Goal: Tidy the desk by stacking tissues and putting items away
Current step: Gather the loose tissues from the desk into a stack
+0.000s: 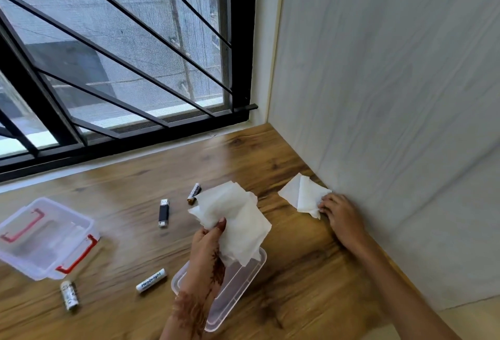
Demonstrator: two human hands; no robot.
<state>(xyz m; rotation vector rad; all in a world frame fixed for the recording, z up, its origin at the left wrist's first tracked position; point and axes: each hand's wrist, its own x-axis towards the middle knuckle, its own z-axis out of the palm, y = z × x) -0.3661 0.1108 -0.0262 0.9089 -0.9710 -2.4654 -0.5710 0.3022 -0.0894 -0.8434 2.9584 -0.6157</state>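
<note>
My left hand [208, 242] holds a bunch of white tissues [238, 220] above a clear plastic box [243, 280] at the desk's front. My right hand [341, 218] rests by the wall, fingertips pinching the edge of another white tissue [303, 195] that lies on the wooden desk [292, 258]. A black USB stick [163, 213] lies in the middle. One battery [194, 193] lies half behind the held tissues, a second battery [151, 280] left of the box, a third battery [69, 295] at the front left.
A clear lid with red clips [46, 237] lies on the desk at the left. A barred window [116, 55] runs along the back, and a pale wall [378, 96] closes the right side.
</note>
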